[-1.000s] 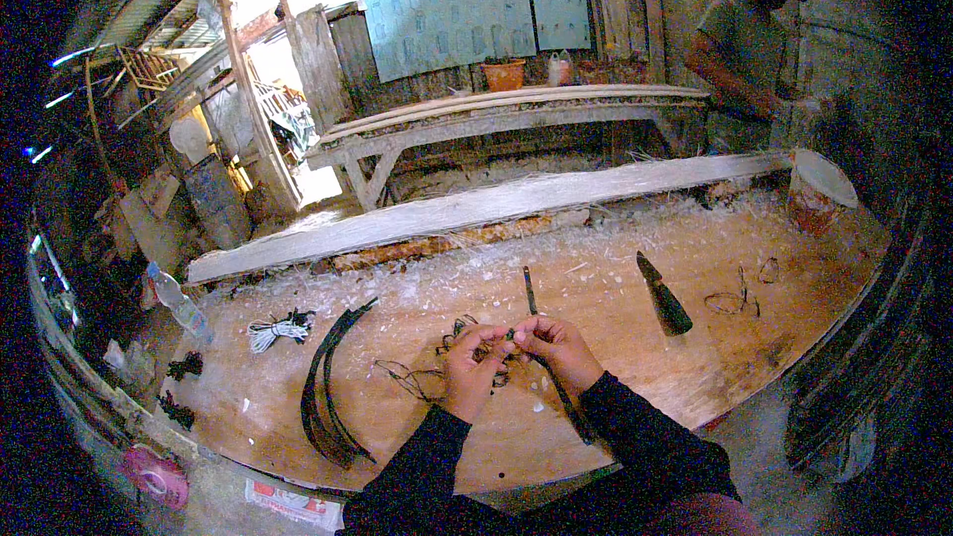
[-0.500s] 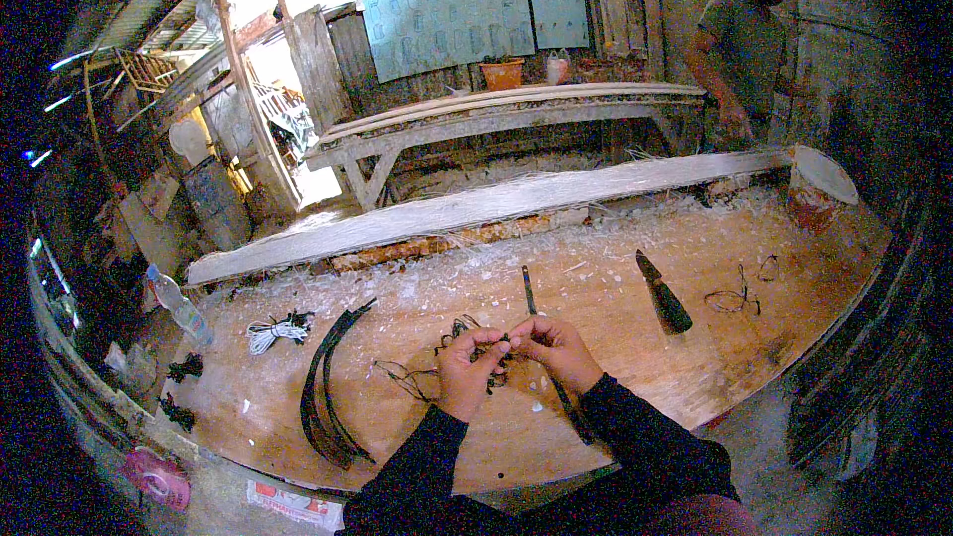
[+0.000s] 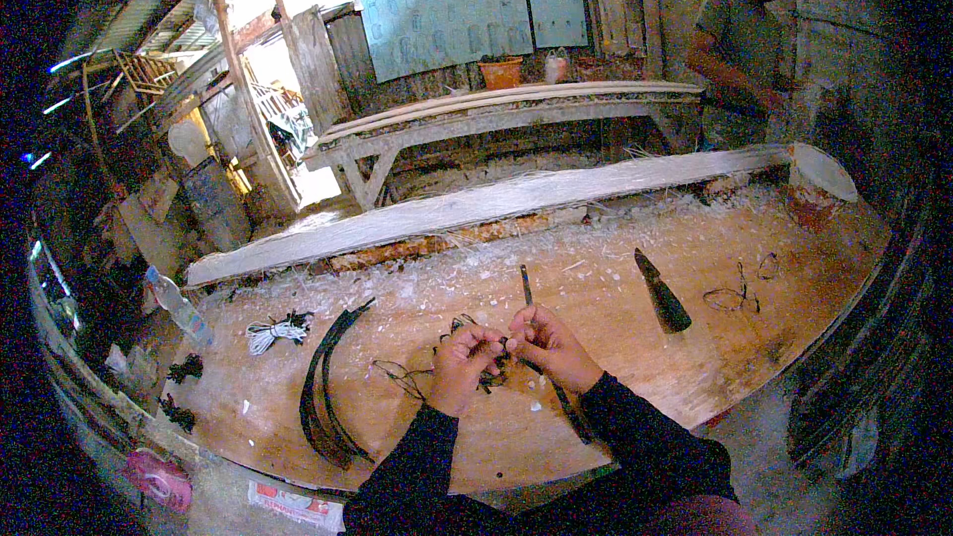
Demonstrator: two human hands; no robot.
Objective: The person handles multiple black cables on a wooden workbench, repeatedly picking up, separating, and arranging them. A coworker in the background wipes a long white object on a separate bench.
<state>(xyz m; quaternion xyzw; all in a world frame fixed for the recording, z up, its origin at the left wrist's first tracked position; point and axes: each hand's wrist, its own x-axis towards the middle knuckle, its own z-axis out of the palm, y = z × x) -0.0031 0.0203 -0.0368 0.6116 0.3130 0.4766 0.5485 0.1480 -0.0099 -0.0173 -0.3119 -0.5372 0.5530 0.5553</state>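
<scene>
Over the wooden table [image 3: 437,457], my left hand [image 3: 460,365] and my right hand [image 3: 558,349] meet fingertip to fingertip. Both are closed in a pinch on a thin dark cord-like piece, mostly hidden by the fingers. Beneath and behind them lies a tangle of dark cord [image 3: 490,379], with a loose thin loop [image 3: 402,374] left of my left hand. A long, narrow dark strip [image 3: 570,409] passes under my right hand. Several curved dark strips [image 3: 316,397] rest further left. To the right is a dark, tapered, pointed piece [image 3: 662,290].
A white cord bundle [image 3: 276,335], a plastic bottle [image 3: 179,306] and small dark bundles [image 3: 183,367] lie left. Thin dark loops [image 3: 733,299] and a bucket [image 3: 822,179] are right. A long pale fibrous plank [image 3: 476,206] crosses behind. Another person [image 3: 747,40] stands far right.
My fingertips have shifted slightly, with the right hand tilting up a little and the left fingers curling more. The person at far right has raised a hand.
</scene>
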